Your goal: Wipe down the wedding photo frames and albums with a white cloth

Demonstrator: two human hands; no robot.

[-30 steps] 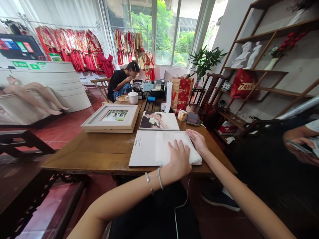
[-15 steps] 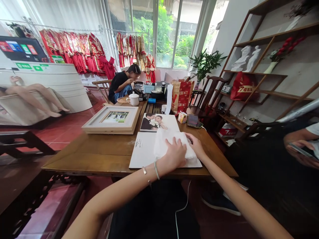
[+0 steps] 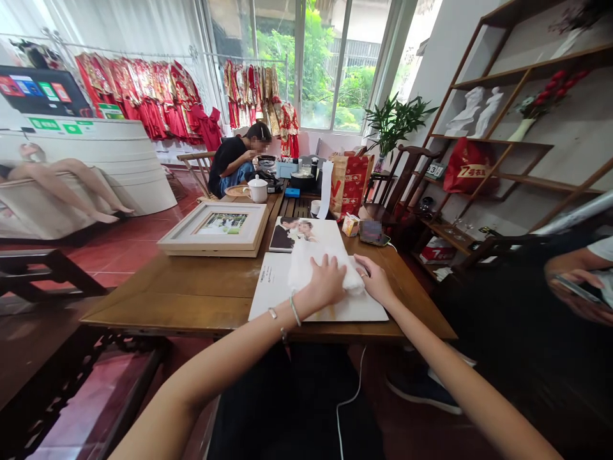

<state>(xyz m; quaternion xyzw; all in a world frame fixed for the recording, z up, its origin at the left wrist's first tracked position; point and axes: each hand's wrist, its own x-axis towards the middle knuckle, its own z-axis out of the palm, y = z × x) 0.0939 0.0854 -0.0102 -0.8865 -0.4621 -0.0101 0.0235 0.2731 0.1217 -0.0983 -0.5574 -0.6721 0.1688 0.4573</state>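
Observation:
A thin white cloth or tissue [image 3: 301, 259] lies crumpled on an open photo album [image 3: 268, 300]. My left hand [image 3: 328, 281] presses down on the cloth with its fingers spread. The album's far page carries a couple's portrait [image 3: 283, 235], partly covered by the cloth. Small print shows on the left of the near white page. At the album's right edge, my right hand [image 3: 377, 280] holds on with bent fingers; its fingertips are partly hidden. Left of the album sits a pale picture frame [image 3: 177, 239] with a photo inside.
On the wooden table [image 3: 191, 287] stand a white teapot [image 3: 257, 190], a red paper bag [image 3: 349, 185], a small carton [image 3: 350, 225] and a phone [image 3: 374, 233]. One person [image 3: 230, 160] sits at the far end. Another person's hand [image 3: 579, 294] holds a phone at right.
My left hand has slid the white cloth left and slightly away from me, baring the near right part of the page. My right hand stays at the album's edge.

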